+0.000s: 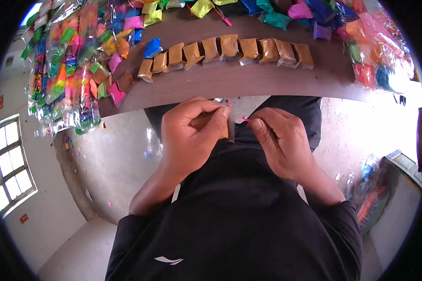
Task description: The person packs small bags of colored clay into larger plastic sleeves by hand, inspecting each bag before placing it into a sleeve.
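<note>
My left hand point(192, 129) is closed around a small brown packet point(225, 133) in clear wrap, held over my lap below the table edge. Fingers hide most of it. To the right, my right hand point(280, 138) pinches a thin pink plastic piece point(243, 119), whose tip points toward the packet with a small gap between them. What kind of piece it is, I cannot make out. On the table in front of both hands stands a curved row of several similar brown packets point(229, 46), with a blue packet point(153, 48) behind the row's left end.
Clear bags of colourful packets point(63, 70) are heaped at the table's left, and more bags point(373, 51) at its right. Loose coloured packets point(275, 20) line the far side. A pink stick point(222, 17) lies among them. Filled bags point(368, 196) lie low at the right.
</note>
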A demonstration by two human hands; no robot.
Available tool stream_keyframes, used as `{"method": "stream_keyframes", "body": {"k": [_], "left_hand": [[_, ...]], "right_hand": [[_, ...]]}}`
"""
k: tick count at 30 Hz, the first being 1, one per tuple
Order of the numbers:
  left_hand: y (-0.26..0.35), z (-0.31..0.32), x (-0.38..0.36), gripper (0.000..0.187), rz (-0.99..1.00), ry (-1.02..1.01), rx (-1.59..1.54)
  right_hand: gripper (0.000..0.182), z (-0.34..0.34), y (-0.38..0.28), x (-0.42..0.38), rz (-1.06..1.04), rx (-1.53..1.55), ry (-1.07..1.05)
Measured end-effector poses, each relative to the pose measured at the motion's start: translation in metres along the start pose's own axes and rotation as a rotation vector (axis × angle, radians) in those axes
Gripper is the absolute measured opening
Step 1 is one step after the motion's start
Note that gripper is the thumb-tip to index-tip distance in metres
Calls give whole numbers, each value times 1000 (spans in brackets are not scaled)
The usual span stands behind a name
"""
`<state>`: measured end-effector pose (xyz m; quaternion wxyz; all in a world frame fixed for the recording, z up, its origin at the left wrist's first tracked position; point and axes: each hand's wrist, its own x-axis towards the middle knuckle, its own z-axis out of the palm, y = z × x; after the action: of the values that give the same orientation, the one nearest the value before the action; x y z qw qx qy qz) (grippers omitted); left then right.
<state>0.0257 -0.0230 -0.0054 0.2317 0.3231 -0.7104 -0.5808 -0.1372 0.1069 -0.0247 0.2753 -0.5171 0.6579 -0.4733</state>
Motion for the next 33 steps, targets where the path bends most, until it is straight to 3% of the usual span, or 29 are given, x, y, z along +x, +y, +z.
{"method": "stream_keyframes", "body": {"k": [7, 9, 15, 18, 33], "left_hand": [[1, -2, 0, 11, -19, -30, 14], [-8, -3, 1, 11, 85, -17, 124], [2, -1, 2, 8, -10, -28, -23], [-3, -3, 2, 12, 72, -33, 84], [-4, 0, 1, 12, 55, -12, 19]], "right_hand": [[12, -1, -3, 0, -67, -52, 2], [12, -2, -4, 0, -71, -71, 2], [13, -4, -4, -1, -85, -48, 20], [13, -5, -3, -1, -79, -29, 34], [9, -7, -6, 0, -81, -54, 35]]}}
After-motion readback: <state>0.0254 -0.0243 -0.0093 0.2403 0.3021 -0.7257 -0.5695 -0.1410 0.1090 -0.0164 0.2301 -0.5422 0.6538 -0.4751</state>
